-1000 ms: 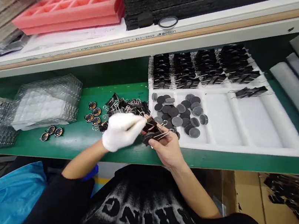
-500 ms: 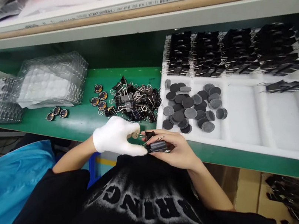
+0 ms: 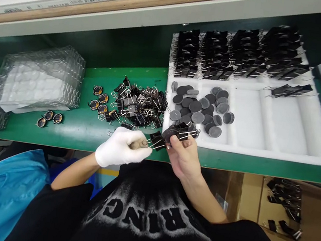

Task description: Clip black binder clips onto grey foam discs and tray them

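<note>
My left hand (image 3: 122,147), in a white glove, is closed on the wire handles of a black binder clip (image 3: 157,140). My right hand (image 3: 185,156), bare, grips a dark round disc (image 3: 170,133), its thumb across the front. Another black binder clip (image 3: 187,131) sits at the disc's right side, by the right fingers. The left clip meets the disc's left edge; whether its jaws are around the rim I cannot tell. Behind my left hand lies a heap of loose binder clips (image 3: 138,105) on the green bench. Loose dark discs (image 3: 195,106) lie in the white tray (image 3: 264,153).
Rows of clipped discs (image 3: 215,54) fill the tray's back. Stacked clear plastic trays (image 3: 43,78) stand left, near several small round parts with orange centres (image 3: 99,98). A shelf edge (image 3: 135,6) overhangs the bench. A cardboard box (image 3: 314,224) with clips is below right. Blue clothing of another person (image 3: 5,190) shows left.
Both hands have moved slightly apart, and my right hand has turned, so the disc with its clip now faces up. The view has shifted a little to the right.
</note>
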`<action>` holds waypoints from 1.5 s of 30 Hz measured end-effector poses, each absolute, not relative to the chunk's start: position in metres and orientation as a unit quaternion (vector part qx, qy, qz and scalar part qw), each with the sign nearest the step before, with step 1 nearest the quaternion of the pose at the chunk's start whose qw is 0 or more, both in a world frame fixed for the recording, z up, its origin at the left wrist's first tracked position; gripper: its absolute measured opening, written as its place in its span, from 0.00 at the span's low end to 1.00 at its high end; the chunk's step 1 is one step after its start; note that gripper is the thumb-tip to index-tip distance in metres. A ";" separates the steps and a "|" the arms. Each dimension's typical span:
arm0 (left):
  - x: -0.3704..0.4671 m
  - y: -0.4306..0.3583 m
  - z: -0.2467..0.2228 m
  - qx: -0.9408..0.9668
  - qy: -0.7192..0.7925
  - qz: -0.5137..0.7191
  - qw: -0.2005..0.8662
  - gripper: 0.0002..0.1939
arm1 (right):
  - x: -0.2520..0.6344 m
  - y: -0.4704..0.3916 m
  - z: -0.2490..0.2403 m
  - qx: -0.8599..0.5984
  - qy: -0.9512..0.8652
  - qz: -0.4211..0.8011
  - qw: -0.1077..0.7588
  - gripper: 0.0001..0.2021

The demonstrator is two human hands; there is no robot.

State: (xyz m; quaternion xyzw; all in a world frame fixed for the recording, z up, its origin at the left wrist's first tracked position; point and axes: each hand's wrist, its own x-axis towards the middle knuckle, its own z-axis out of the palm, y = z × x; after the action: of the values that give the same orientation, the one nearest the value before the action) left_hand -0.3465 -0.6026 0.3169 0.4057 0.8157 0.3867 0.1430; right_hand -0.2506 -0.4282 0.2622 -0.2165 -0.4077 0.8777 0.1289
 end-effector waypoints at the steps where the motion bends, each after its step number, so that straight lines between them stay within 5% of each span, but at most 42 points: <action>1: -0.345 -0.602 0.316 0.403 0.817 0.386 0.145 0.13 | -0.251 -0.428 0.263 -0.217 -0.421 0.871 0.132 0.24; 8: -0.346 -0.603 0.311 0.402 0.829 0.351 0.168 0.14 | -0.247 -0.422 0.252 -0.199 -0.484 0.842 0.136 0.20; 12: -0.351 -0.596 0.315 0.350 0.783 0.396 0.327 0.18 | -0.246 -0.419 0.247 -0.178 -0.508 0.824 0.175 0.20; 15: -0.352 -0.581 0.318 0.282 0.695 0.454 0.481 0.30 | -0.240 -0.399 0.253 -0.043 -0.601 0.770 0.208 0.14; 17: -0.350 -0.570 0.318 0.270 0.691 0.448 0.499 0.30 | -0.231 -0.374 0.261 0.063 -0.667 0.723 0.170 0.20; 20: -0.345 -0.556 0.311 0.346 0.763 0.410 0.360 0.22 | -0.214 -0.334 0.273 0.148 -0.685 0.713 0.021 0.49; 21: -0.343 -0.551 0.307 0.396 0.781 0.393 0.280 0.19 | -0.209 -0.325 0.277 0.140 -0.677 0.722 -0.022 0.52; 24: -0.337 -0.536 0.289 0.566 0.753 0.335 0.018 0.15 | -0.200 -0.310 0.291 0.038 -0.720 0.689 -0.070 0.33; 27: -0.330 -0.523 0.274 0.636 0.708 0.284 -0.116 0.22 | -0.198 -0.296 0.309 0.009 -0.808 0.585 -0.073 0.16; 30: -0.321 -0.516 0.262 0.614 0.723 0.300 -0.102 0.30 | -0.195 -0.246 0.327 0.019 -0.861 0.508 -0.018 0.12; 35: -0.310 -0.517 0.237 0.618 0.716 0.319 -0.064 0.20 | -0.198 -0.099 0.316 -0.090 -0.950 0.234 0.185 0.18; 39: -0.306 -0.521 0.220 0.660 0.667 0.333 -0.094 0.17 | -0.218 -0.034 0.277 -0.232 -0.945 0.143 0.180 0.17; 45: -0.306 -0.521 0.212 0.615 0.679 0.394 -0.074 0.14 | -0.232 -0.031 0.242 -0.219 -0.949 0.144 0.178 0.12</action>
State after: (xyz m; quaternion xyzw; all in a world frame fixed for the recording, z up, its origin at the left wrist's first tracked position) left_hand -0.3063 -0.5209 0.2118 0.6150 0.6792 0.3937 -0.0737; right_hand -0.2322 -0.0307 0.2421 -0.2185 -0.9487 0.1437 0.1778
